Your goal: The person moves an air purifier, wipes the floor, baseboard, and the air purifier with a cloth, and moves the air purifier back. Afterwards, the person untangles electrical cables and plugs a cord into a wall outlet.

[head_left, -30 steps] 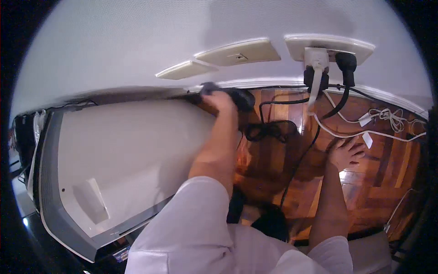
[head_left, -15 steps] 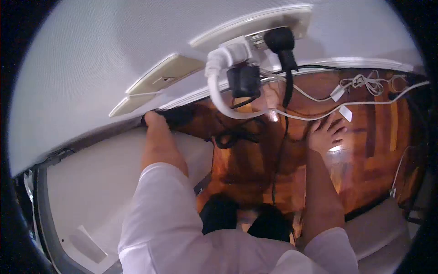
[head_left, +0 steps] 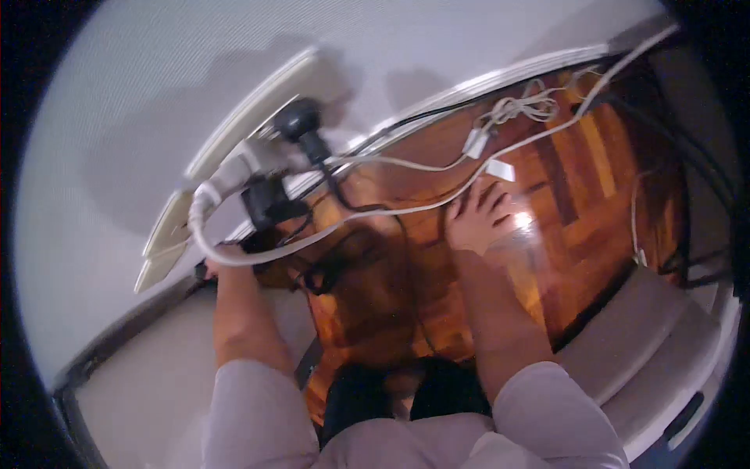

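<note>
Right hand (head_left: 476, 227) lay, fingers apart, on the glossy brown parquet floor (head_left: 578, 164); left hand (head_left: 216, 267) sat partly behind a curved white cable (head_left: 198, 225), so I couldn't tell its fingers.

No lettering or number can be read, even on the white cable tag (head_left: 501, 170).

A bundled white cable (head_left: 522, 109) lies near the baseboard (head_left: 539, 69).

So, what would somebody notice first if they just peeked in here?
Probably the white cord, looping out from the wall plate on the left, which also holds a big black plug. Then the right hand, spread on the shiny wooden floor right of the middle.
</note>
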{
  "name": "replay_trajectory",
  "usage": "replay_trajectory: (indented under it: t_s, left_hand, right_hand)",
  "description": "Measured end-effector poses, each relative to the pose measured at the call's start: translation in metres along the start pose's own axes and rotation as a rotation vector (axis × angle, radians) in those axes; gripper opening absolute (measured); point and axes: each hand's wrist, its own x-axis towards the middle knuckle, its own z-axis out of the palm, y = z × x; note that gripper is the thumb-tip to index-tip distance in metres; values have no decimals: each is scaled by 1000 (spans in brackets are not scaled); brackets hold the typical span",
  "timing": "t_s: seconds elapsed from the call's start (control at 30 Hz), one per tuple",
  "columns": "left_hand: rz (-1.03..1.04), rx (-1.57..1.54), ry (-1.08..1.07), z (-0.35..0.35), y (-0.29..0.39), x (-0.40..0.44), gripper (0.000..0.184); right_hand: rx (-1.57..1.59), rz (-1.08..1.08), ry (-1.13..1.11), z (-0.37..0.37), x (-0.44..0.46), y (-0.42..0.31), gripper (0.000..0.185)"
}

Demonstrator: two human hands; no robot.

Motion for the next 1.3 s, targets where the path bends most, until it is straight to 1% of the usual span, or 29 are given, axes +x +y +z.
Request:
replay_trajectory:
  t_s: [0.03,0.07,0.1,0.13,0.2,0.27,0.33,0.37,0.43,0.57,0.6,0.63,0.67,0.7,0.73,0.77,0.8,0.83,0.87,0.9,0.93,0.97,1.0,1.07,1.1,1.13,1.2,1.27,1.3]
  left_hand:
    - [-31,-313,-19,5,14,-6,52]
    - [-81,-537,-37,5,26,-15,52]
    - [-130,-672,-58,4,36,-24,52]
    - [-176,-763,-66,4,39,-37,53]
    - [-259,-799,-67,5,32,-71,53]
    - [-323,-708,-88,6,27,-111,54]
    - [-315,-707,-153,-4,40,-142,54]
    - [-194,-1014,-252,-18,55,-152,44]
    - [-198,-1111,-276,-25,64,-138,43]
    - [-252,-1042,-227,2,63,-109,42]
    - [-254,-1024,-198,7,57,-107,42]
    - [-259,-1010,-167,11,54,-112,43]
    - [-276,-1008,-136,16,54,-123,43]
    - [-298,-1027,-114,19,59,-136,43]
    - [-322,-1068,-115,19,64,-151,43]
    - [-332,-1112,-155,18,69,-166,44]
    - [-305,-1117,-217,8,73,-180,44]
    - [-121,-900,-252,-20,87,-198,45]
    - [-117,-947,-442,-24,76,-187,44]
    - [-225,-1017,-431,-26,63,-180,43]
    - [-332,-1091,-425,-46,66,-176,43]
    - [-355,-1278,-301,-58,68,-167,42]
    - [-316,-1255,-154,-60,63,-156,44]
    - [-418,-1126,-98,-38,61,-147,42]
    - [-312,-926,27,-22,70,-156,41]
    - [-160,-748,127,10,65,-161,43]
    - [-87,-679,-101,10,87,-205,49]
    - [106,-392,-369,-17,98,-229,46]
    - [203,-456,-416,-18,85,-219,42]
  right_hand:
    - [-23,21,21,-2,2,1,57]
    - [16,26,-57,-3,1,1,57]
    - [59,34,-133,-4,1,1,57]
    - [44,50,-116,-3,1,1,57]
    - [113,31,-84,-4,0,-1,57]
    - [126,45,-104,-8,0,-1,57]
    - [150,34,-77,-4,-2,0,57]
    - [154,29,-85,-6,-1,0,56]
    - [139,37,-88,-5,1,0,58]
    - [67,58,-167,-5,1,2,59]
    - [14,48,-128,-4,2,0,60]
    - [-34,31,-95,-4,0,1,60]
    - [-103,52,-154,-8,0,-1,62]
    - [-101,17,-116,-2,-1,0,61]
    - [-152,35,-169,6,-1,-1,58]
    - [-134,24,-47,20,-4,1,56]
    - [-119,-4,-54,26,-4,2,56]
    - [-105,3,1,29,-5,3,56]
    - [-88,15,58,31,-5,5,56]
    - [-66,-9,84,36,-4,9,55]
    - [-56,-21,86,31,-5,6,55]
    - [-60,-10,72,26,-4,4,55]
    - [-66,1,52,23,-6,3,55]
    - [-75,4,43,29,-5,6,54]
    - [-52,-27,99,31,-6,9,55]
    - [-30,-58,156,32,-6,11,55]
    - [-29,-64,156,32,-5,10,56]
    - [-32,-65,154,31,-5,10,56]
    - [-33,-68,154,31,-6,10,56]
